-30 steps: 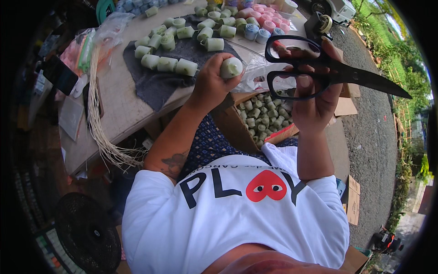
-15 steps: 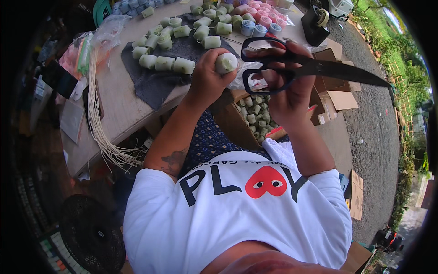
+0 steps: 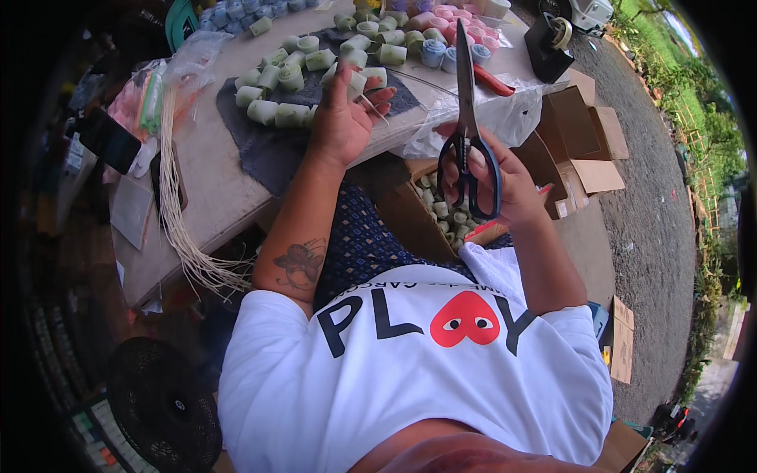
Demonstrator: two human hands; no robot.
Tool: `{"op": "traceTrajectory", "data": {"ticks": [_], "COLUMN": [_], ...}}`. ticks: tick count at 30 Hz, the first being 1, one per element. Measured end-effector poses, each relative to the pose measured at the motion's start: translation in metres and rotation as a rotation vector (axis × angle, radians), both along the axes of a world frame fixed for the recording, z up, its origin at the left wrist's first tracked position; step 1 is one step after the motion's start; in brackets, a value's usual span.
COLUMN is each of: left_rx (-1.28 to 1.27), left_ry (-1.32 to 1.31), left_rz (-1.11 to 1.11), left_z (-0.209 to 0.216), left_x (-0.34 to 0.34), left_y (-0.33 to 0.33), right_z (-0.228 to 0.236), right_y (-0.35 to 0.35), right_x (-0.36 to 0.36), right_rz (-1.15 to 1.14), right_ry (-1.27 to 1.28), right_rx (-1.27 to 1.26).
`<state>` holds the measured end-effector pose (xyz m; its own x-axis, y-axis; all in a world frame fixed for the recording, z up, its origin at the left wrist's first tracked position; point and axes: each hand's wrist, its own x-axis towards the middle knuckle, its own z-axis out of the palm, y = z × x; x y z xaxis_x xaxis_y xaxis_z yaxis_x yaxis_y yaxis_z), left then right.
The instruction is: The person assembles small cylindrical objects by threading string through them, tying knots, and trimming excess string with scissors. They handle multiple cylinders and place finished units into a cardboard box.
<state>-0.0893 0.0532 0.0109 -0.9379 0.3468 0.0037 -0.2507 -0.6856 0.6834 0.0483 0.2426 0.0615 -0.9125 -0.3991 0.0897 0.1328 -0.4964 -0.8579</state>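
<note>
Overhead, left hand (image 3: 341,118) grasping green roll (image 3: 352,81), right hand (image 3: 505,185) gripping scissors (image 3: 467,134) alongside.

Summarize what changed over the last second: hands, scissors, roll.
The left hand carried its pale green roll forward over the dark mat, among the other rolls. The right hand swung the scissors from pointing right to pointing away, blades shut. Both grips unchanged.

White tee w/ black letters & red heart; patterned navy bottoms; butterfly tattoo, left forearm.
</note>
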Motion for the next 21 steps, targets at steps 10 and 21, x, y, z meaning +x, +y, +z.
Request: {"op": "traceTrajectory", "data": {"ticks": [10,21], "left_rx": [0.133,0.123], "left_ry": [-0.01,-0.008], "left_rz": [0.095,0.138], "left_z": [0.005,0.016], "left_x": [0.001,0.007], "left_y": [0.011,0.015], "right_z": [-0.071,-0.048], "right_y": [-0.046,-0.059], "right_x": [-0.017,-0.037], "right_rz": [0.054,-0.015], "right_ry": [-0.155,-0.198], "right_rx": [0.193,0.226]}}
